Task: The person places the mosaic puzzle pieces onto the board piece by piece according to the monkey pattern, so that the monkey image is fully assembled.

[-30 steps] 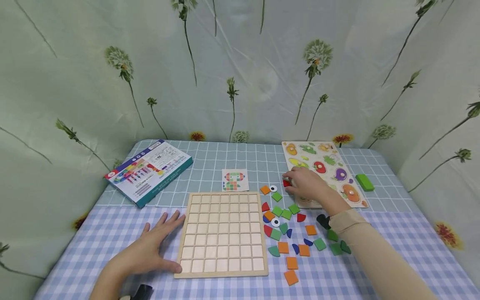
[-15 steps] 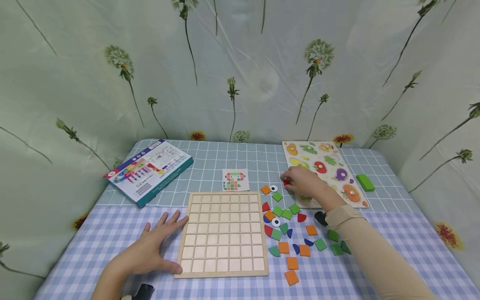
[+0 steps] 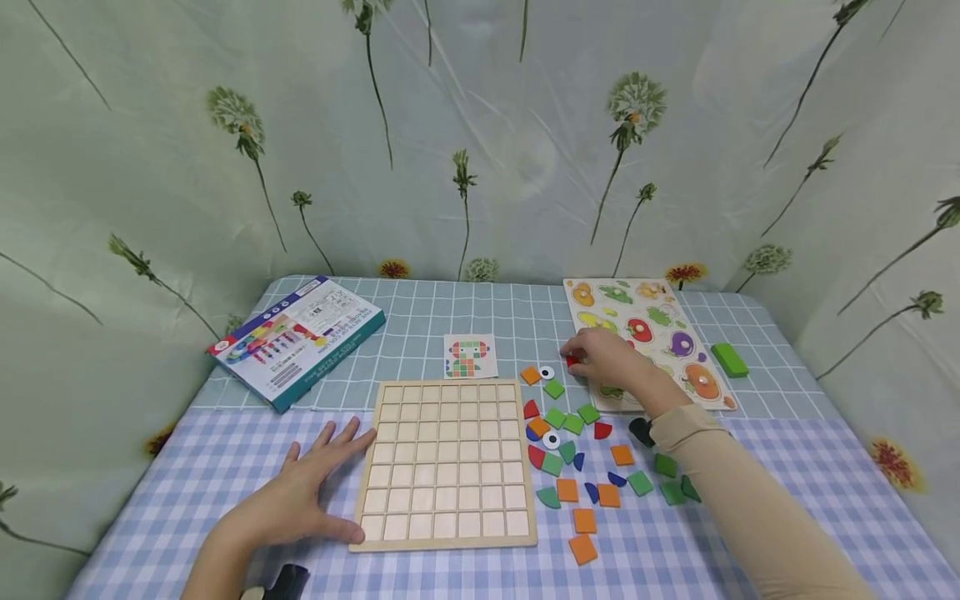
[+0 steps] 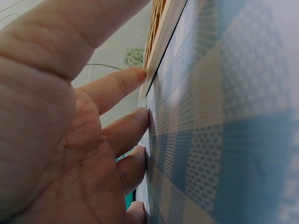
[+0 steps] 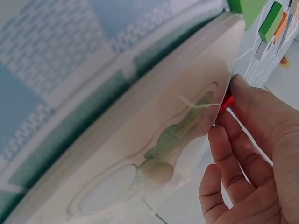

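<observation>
My right hand (image 3: 611,364) is at the left edge of the vegetable puzzle board (image 3: 651,292), its thumb and fingertips pinching a small red tile (image 3: 573,361). In the right wrist view, the red tile (image 5: 227,102) peeks out between thumb and index finger, mostly hidden. My left hand (image 3: 296,496) lies spread beside the wooden grid board (image 3: 450,545), thumb at its near left corner and index fingertip at its left rim. All the grid's squares are bare. The left wrist view has the fingertips down on the checked cloth (image 4: 201,158).
Loose orange (image 3: 582,549), green, red and blue tiles and white eye discs (image 3: 551,440) are scattered right of the grid. Behind it lies a pattern card (image 3: 470,357). A flat box (image 3: 300,342) sits back left, a green block (image 3: 730,360) back right.
My right hand has shifted slightly left with the red tile between its fingers. The left index finger has edged a little closer to the grid board's rim.
</observation>
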`<state>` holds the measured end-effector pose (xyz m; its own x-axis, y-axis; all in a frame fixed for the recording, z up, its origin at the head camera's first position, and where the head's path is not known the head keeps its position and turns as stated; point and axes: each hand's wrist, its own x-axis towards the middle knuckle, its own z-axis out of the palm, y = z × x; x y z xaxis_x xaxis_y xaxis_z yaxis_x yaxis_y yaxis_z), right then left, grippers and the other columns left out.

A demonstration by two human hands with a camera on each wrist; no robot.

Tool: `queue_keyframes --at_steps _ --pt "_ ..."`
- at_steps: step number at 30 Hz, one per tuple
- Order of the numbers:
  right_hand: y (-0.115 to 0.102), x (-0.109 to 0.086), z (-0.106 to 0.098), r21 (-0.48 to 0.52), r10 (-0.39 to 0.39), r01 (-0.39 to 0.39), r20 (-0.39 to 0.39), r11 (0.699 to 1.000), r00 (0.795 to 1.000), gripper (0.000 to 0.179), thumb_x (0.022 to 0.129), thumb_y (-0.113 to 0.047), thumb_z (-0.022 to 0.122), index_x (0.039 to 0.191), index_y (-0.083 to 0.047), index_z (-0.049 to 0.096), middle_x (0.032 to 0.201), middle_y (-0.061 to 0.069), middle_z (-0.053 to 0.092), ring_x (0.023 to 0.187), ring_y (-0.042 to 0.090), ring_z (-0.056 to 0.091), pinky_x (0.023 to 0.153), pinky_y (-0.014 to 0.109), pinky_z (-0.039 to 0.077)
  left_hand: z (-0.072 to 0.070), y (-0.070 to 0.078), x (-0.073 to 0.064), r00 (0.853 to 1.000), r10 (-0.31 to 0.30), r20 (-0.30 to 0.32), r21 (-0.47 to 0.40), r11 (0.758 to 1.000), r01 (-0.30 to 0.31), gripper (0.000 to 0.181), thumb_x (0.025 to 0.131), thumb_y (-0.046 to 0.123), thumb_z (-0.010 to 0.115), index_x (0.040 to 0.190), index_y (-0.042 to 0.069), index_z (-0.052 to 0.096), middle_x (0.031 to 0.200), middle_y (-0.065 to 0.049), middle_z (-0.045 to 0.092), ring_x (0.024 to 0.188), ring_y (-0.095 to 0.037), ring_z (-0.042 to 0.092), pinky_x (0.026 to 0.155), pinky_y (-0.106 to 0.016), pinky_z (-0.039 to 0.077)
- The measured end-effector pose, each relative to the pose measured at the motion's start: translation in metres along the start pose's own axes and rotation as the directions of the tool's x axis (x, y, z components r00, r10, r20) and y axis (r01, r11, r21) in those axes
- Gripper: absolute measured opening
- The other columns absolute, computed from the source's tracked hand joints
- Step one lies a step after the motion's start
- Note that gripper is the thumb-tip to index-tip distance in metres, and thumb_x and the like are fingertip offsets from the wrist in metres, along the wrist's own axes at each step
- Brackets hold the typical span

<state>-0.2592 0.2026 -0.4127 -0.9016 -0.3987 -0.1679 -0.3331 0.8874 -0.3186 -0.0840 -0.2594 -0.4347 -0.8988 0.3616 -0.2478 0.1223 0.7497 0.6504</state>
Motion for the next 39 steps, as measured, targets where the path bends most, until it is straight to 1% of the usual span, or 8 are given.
queue_keyframes --at_steps 5,7,12,15,20,30,35,39 --pt "-0.0013 0.0003 -0.0015 0.046 0.028 -0.027 -0.017 0.999 0.999 0.033 0.099 -0.013 0.078 0.130 -0.003 0.075 0.123 0.015 0.074 0.108 0.028 0.065 0.107 0.048 0.058 -0.0008 0.0001 -0.0010 1.000 0.000 -0.002 -0.005 1.000 0.000 0.122 0.063 0.051 0.100 0.167 0.030 0.040 0.179 -0.020 0.019 0.162 -0.061 -0.001 0.115 -0.089 -0.009" --pt "-0.0020 0.0009 -0.0020 0.064 0.037 -0.035 -0.022 0.997 0.999 0.033 0.099 -0.013 0.078 0.130 -0.003 0.075 0.124 0.015 0.075 0.109 0.028 0.066 0.108 0.049 0.058 -0.0015 0.0000 -0.0018 1.000 0.010 -0.011 -0.007 1.000 -0.010 0.122 0.063 0.051 0.100 0.167 0.030 0.040 0.179 -0.020 0.019 0.162 -0.061 -0.001 0.115 -0.089 -0.010" --pt "-0.0038 0.0021 -0.0032 0.085 0.059 -0.058 -0.018 0.995 0.998 0.033 0.099 -0.013 0.079 0.130 -0.003 0.075 0.124 0.015 0.076 0.110 0.029 0.066 0.110 0.049 0.057 -0.0022 -0.0002 -0.0031 0.999 0.025 -0.027 -0.012 1.000 -0.026 0.121 0.063 0.051 0.100 0.167 0.029 0.041 0.179 -0.021 0.020 0.162 -0.062 -0.001 0.115 -0.089 -0.010" --pt "-0.0042 0.0029 -0.0036 0.091 0.067 -0.065 -0.013 0.994 0.998 0.032 0.099 -0.013 0.078 0.129 -0.003 0.075 0.124 0.015 0.075 0.110 0.029 0.065 0.109 0.049 0.058 -0.0021 -0.0002 -0.0032 1.000 0.020 -0.024 -0.015 1.000 -0.020 0.121 0.064 0.051 0.100 0.167 0.029 0.041 0.179 -0.022 0.020 0.161 -0.062 -0.001 0.115 -0.089 -0.010" --pt "-0.0048 0.0037 -0.0048 0.073 0.060 -0.058 -0.021 0.996 0.998 0.030 0.099 -0.014 0.079 0.127 -0.003 0.076 0.121 0.014 0.076 0.107 0.028 0.065 0.107 0.048 0.058 -0.0028 -0.0002 -0.0029 0.999 0.027 -0.031 -0.006 1.000 -0.028 0.121 0.064 0.051 0.100 0.167 0.029 0.041 0.178 -0.022 0.020 0.161 -0.062 0.000 0.115 -0.089 -0.009" --pt "0.0003 -0.0003 -0.0007 -0.051 0.002 -0.005 -0.048 0.999 0.999 0.023 0.100 -0.020 0.078 0.119 -0.007 0.078 0.106 0.007 0.071 0.093 0.022 0.061 0.094 0.042 0.058 -0.0012 -0.0015 -0.0016 1.000 0.020 -0.017 -0.007 1.000 -0.020 0.121 0.064 0.052 0.100 0.167 0.032 0.040 0.179 -0.019 0.020 0.162 -0.060 0.000 0.116 -0.089 -0.010" --pt "0.0028 -0.0034 0.0022 -0.066 -0.016 0.011 -0.067 0.998 0.998 0.023 0.101 -0.022 0.077 0.119 -0.008 0.078 0.109 0.008 0.073 0.092 0.021 0.062 0.095 0.045 0.059 0.0005 -0.0012 -0.0017 1.000 0.024 -0.016 -0.010 1.000 -0.025 0.122 0.063 0.051 0.100 0.167 0.031 0.040 0.179 -0.019 0.020 0.162 -0.061 0.000 0.115 -0.089 -0.010" --pt "0.0010 -0.0062 0.0006 -0.044 -0.012 0.009 -0.076 0.999 0.997 0.026 0.101 -0.023 0.077 0.122 -0.007 0.077 0.107 0.008 0.073 0.091 0.022 0.061 0.092 0.043 0.058 0.0006 -0.0010 -0.0025 0.999 0.040 -0.028 -0.007 0.999 -0.041 0.123 0.062 0.052 0.101 0.167 0.029 0.041 0.179 -0.021 0.021 0.162 -0.062 0.000 0.115 -0.089 -0.010"
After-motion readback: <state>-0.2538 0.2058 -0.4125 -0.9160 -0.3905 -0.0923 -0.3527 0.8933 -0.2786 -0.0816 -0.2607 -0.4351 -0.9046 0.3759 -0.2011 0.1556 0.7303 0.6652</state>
